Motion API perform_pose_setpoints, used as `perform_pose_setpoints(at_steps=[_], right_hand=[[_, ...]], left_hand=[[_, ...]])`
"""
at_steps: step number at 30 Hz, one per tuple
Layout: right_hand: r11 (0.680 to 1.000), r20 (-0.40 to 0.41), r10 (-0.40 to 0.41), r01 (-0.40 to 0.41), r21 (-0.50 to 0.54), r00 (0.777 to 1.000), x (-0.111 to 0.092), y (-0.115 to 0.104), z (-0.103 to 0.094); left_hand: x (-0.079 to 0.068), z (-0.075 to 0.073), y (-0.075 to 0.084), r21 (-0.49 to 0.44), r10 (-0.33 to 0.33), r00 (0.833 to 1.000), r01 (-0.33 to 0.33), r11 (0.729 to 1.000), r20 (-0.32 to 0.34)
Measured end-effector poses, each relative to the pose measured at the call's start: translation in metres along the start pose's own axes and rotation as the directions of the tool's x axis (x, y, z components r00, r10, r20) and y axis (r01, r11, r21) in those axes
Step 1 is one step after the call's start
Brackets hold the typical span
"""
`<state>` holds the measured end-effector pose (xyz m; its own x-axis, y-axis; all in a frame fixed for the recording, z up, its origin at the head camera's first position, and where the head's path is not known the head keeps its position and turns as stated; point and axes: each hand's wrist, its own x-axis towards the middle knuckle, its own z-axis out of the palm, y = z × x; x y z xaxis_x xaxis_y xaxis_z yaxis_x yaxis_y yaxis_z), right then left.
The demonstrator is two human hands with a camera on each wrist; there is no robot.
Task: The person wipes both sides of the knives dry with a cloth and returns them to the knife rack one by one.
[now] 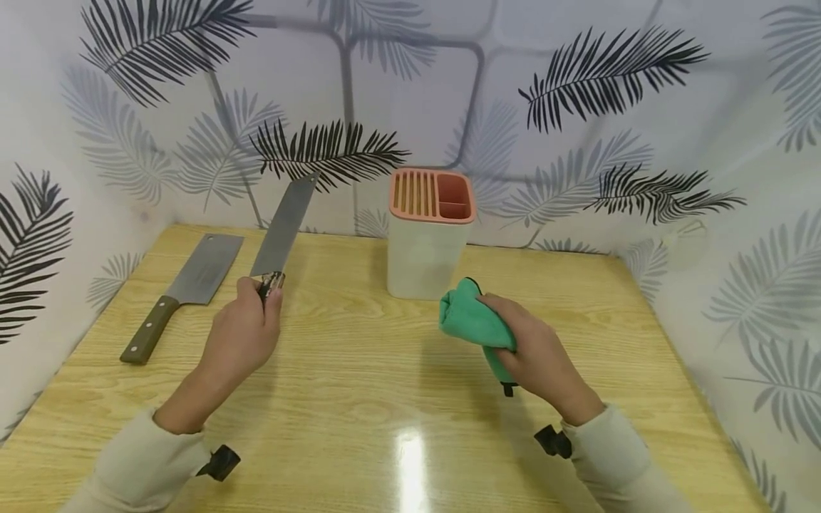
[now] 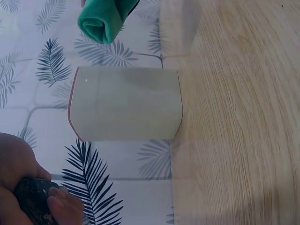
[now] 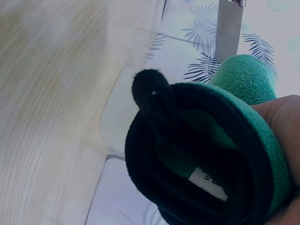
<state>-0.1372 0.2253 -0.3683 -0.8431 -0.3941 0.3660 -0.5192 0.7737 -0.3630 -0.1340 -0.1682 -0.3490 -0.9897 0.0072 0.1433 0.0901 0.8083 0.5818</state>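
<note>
My left hand (image 1: 242,331) grips the dark handle of a long-bladed kitchen knife (image 1: 286,224), its blade pointing up and away from me. In the left wrist view the fingers wrap the black handle (image 2: 35,199) at the lower left. My right hand (image 1: 545,356) holds a folded green cloth (image 1: 477,317) with black edging above the table. Seen from the right wrist, the cloth (image 3: 246,77) is rolled, with a black loop and a white label. A cleaver (image 1: 208,267) with an olive riveted handle lies on the table, left of my left hand.
A white knife block (image 1: 423,263) with a coral slotted top (image 1: 413,194) stands at the back middle of the wooden table (image 1: 346,399). Leaf-patterned fabric (image 1: 423,107) hangs behind the table and along both sides.
</note>
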Motion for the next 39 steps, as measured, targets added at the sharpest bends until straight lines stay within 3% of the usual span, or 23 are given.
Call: perform_pose_setpoints(at_steps=[7,15,24,32,39], right_hand=[[0.999,-0.054,-0.008,0.01,0.035,0.998,0.009,-0.01,-0.002],[0.995,-0.185,0.002,0.017,0.1,0.983,0.018,-0.018,-0.005],[0.994,-0.234,-0.015,0.04,0.102,0.972,0.029,-0.022,-0.013],[0.994,-0.274,-0.011,0.041,0.102,0.962,0.039,-0.027,-0.021],[0.991,-0.353,0.008,0.039,0.128,0.935,0.04,-0.028,-0.019]], left_hand=[[-0.003,0.002,0.01,-0.041,0.009,1.0,-0.01,0.999,-0.016],[-0.004,0.004,0.016,-0.086,-0.013,1.0,0.011,0.996,-0.017],[-0.008,0.008,0.026,-0.162,-0.014,1.0,0.01,0.987,-0.025],[-0.012,0.013,0.034,-0.256,-0.002,1.0,0.005,0.967,0.011],[-0.014,0.016,0.037,-0.29,0.014,1.0,-0.011,0.957,0.008]])
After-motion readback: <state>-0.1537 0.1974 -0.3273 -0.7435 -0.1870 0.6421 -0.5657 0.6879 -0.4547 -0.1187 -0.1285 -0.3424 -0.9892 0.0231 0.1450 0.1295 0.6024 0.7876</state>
